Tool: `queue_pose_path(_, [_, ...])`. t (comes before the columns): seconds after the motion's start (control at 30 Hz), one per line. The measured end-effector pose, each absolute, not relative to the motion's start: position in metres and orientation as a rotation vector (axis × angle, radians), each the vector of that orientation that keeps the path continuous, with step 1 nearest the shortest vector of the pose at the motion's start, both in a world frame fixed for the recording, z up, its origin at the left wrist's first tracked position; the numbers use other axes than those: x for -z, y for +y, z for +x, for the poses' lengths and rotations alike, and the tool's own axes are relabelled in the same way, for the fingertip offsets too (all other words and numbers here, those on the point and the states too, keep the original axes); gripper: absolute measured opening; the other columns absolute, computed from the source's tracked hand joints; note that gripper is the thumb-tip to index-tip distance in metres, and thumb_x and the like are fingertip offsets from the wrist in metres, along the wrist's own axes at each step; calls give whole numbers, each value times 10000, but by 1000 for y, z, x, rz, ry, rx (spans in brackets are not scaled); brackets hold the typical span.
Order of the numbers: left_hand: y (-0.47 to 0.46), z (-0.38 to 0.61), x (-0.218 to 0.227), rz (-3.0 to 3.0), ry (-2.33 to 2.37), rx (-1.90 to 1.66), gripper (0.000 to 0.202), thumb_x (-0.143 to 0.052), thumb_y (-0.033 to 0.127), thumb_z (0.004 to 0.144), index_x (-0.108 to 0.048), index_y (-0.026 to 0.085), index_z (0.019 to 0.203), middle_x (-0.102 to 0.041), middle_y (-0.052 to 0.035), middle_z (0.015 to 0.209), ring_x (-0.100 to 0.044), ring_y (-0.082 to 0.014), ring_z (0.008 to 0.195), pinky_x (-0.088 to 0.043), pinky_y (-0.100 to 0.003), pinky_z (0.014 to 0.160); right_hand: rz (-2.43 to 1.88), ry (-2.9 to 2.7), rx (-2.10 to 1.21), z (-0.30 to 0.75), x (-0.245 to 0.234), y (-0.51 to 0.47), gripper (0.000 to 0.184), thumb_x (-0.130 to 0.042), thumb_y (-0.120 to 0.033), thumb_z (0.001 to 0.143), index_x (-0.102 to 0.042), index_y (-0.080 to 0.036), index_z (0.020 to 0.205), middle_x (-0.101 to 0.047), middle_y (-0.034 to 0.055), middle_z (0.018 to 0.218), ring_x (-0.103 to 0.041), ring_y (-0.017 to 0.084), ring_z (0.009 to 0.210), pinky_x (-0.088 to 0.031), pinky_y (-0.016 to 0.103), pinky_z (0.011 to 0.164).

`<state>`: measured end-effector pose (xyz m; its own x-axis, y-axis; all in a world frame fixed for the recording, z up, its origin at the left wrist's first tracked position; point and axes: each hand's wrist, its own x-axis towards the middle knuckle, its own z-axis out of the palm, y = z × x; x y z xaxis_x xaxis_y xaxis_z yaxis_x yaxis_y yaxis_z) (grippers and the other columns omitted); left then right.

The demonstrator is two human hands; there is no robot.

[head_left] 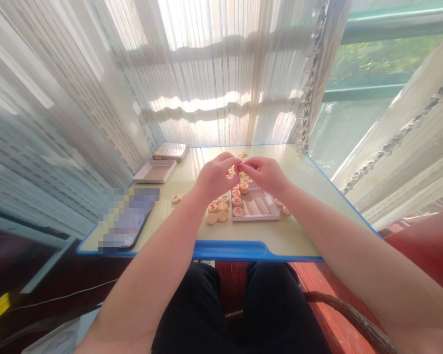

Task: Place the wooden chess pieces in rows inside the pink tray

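My left hand (216,176) and my right hand (265,174) meet above the middle of the table, their fingertips closed around a round wooden chess piece (237,167) with a red character. Several more of these pieces (217,207) lie scattered on the table below my hands, some stacked or touching. A shallow pinkish tray (256,205) with divided slots sits just below my right hand, with several pieces along its far edge. One lone piece (176,198) lies further left.
A cream table with a blue edge (229,250) holds a flat box (170,151) and a shallow open box lid (155,171) at the back left. A phone with a pixelated screen (127,220) lies at the front left. Sheer curtains stand behind the table.
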<state>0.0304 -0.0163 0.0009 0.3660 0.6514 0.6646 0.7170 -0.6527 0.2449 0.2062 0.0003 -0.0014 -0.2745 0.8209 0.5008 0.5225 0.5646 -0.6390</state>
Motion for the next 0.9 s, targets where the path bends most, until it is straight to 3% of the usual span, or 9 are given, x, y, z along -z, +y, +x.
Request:
queue_pose_path(0.2, [-14,28,0,-2463,-1367,1160,164,-581,236,805,-664,200,941,-666,-30,918,-592,-119,704,-479,-260,680,-1135,-1814,-552,204,2,-2,291,-557,-422,805,-680,-166,741,-604,2,634,-512,134,622,-390,272,606])
queue_pose_path(0.4, [-14,29,1,-2457,-1351,1154,189,-606,316,830,-684,219,972,-677,-29,875,-598,-129,726,-475,-269,705,-1057,-1819,-580,200,5,-5,255,-563,-399,805,-702,-186,800,-655,12,717,-556,148,685,-417,277,645])
queue_pose_path(0.8, [-13,29,1,-2486,-1307,1212,211,-606,268,841,-677,216,1034,-694,-29,933,-580,-103,653,-480,-260,675,-1109,-1816,-553,201,6,-3,274,-523,-394,829,-684,-175,794,-634,13,694,-556,150,684,-423,273,635])
queue_pose_path(0.9, [-13,30,1,-2476,-1337,1183,205,-599,278,851,-682,229,1032,-700,-30,937,-589,-112,670,-479,-263,681,-1086,-1819,-497,201,6,-4,254,-522,-379,829,-672,-181,882,-651,20,748,-571,153,709,-443,277,660])
